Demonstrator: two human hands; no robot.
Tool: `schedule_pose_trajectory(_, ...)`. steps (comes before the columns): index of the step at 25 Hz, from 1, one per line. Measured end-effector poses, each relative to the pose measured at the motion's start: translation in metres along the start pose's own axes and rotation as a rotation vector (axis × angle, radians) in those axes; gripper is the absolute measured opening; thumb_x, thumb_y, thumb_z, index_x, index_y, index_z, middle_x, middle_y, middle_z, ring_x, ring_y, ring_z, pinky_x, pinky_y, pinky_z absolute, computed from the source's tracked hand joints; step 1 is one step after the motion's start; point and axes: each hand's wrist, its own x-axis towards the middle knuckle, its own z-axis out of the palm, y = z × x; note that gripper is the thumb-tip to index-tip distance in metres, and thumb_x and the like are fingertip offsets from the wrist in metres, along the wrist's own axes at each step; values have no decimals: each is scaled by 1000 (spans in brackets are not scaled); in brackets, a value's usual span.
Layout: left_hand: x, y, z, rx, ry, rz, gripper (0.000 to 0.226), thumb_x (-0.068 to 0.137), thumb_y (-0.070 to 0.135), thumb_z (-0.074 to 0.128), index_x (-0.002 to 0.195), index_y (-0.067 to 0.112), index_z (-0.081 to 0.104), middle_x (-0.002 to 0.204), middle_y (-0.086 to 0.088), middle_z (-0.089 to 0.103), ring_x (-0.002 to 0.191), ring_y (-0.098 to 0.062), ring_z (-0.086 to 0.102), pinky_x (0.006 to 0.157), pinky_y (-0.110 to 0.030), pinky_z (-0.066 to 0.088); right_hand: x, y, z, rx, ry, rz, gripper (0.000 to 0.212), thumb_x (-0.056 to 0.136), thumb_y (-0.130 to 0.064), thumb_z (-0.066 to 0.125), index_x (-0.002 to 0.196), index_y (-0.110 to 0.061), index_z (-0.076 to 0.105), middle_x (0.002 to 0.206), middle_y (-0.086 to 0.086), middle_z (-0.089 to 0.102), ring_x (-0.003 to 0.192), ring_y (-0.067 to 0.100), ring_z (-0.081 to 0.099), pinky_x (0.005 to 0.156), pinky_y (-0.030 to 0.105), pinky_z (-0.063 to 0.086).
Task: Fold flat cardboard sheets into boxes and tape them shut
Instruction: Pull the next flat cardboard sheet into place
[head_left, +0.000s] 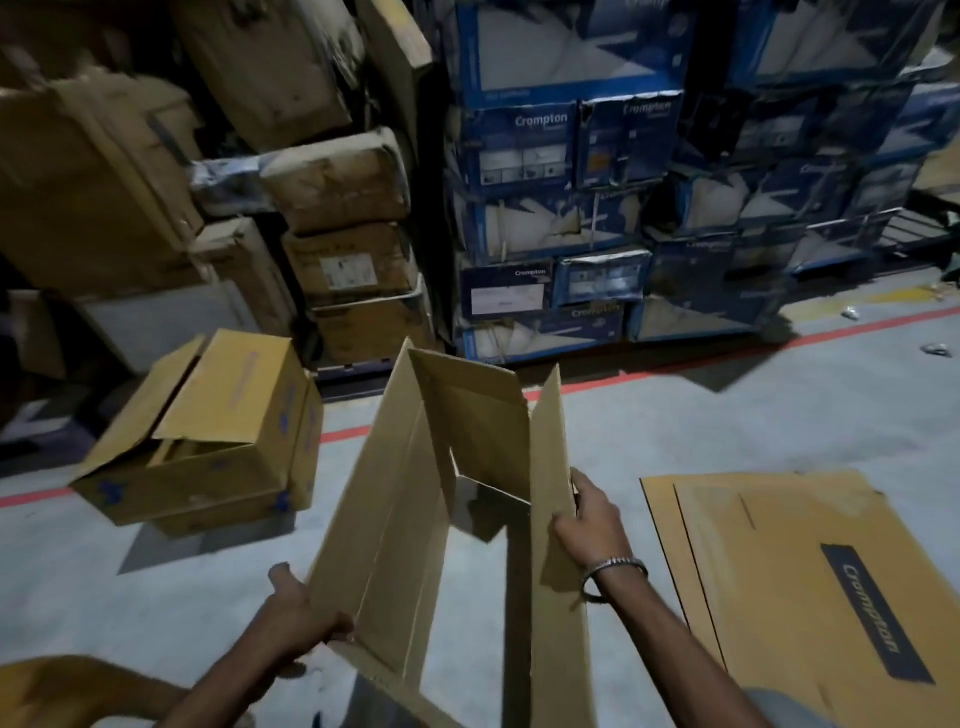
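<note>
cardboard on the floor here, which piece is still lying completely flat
The flat sheets at right, with the Crompton label. The carton in both hands is opened up, and the box at left is already formed.

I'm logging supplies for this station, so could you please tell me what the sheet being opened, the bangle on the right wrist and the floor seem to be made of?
The sheet being opened looks like plain brown corrugated cardboard, matte, with crisp fold creases. The bangle on the right wrist seems to be metal, silvery with bright glints. The floor appears to be smooth grey concrete, perhaps coated, with a painted red line.
</note>
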Motion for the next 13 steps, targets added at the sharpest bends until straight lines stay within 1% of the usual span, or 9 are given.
schedule_pose_trajectory(1,7,2,1,75,65,56,109,80,34,85,158,19,10,122,-20,64,98,-36,66,80,-48,61,5,1,0,-3,-10,5,53,89,-8,60,139,-28,58,106,-4,68,105,29,68,85,41,58)
schedule_pose_trajectory(3,21,12,3,231,230,188,90,78,58,76,150,20,38,116,-14,69,97,-31,67,82,-45,59,15,1,1,-6,-29,-9,55,91,-10,61,142,-31,57,110,-3,68,110,29,67,90,46,59)
schedule_pose_trajectory(4,29,21,3,302,267,223,76,79,60,72,142,22,50,113,-10,71,96,-29,68,82,-43,59,19,0,2,-19,-35,-21,56,92,-10,61,143,-33,55,113,-1,70,111,28,67,91,45,59)
schedule_pose_trajectory(6,39,38,4,352,236,265,53,85,52,70,129,24,61,113,-7,72,97,-28,69,86,-43,59,24,-1,6,-65,-57,-28,65,92,-13,64,150,-36,46,111,0,72,104,27,68,87,42,60)
schedule_pose_trajectory(8,43,49,6,314,181,323,40,90,41,71,125,22,63,112,-8,73,98,-29,69,89,-45,59,24,2,10,-174,-154,4,81,89,-19,68,157,-40,30,98,2,71,88,25,70,75,39,61)
schedule_pose_trajectory(9,45,51,7,318,186,356,39,92,37,71,126,20,61,115,-9,73,100,-30,69,90,-45,59,25,3,11,-246,-231,42,89,86,-22,72,158,-39,22,99,5,70,85,26,70,71,40,62)
schedule_pose_trajectory(10,47,52,8,342,198,388,40,93,35,71,128,20,59,118,-10,72,103,-32,68,90,-45,58,25,3,11,-310,-309,87,92,83,-26,77,156,-37,22,105,8,69,86,28,71,69,41,64)
schedule_pose_trajectory(11,48,53,9,376,214,411,42,94,33,71,131,19,56,121,-11,71,106,-33,67,91,-45,57,25,3,9,-360,-361,128,87,79,-28,82,149,-32,29,110,10,67,88,30,71,68,44,65)
schedule_pose_trajectory(13,46,54,9,405,221,433,44,94,30,71,133,16,54,125,-13,68,110,-34,66,90,-44,56,25,0,6,-478,-364,148,66,78,-27,85,129,-24,43,115,11,63,92,32,69,71,47,65)
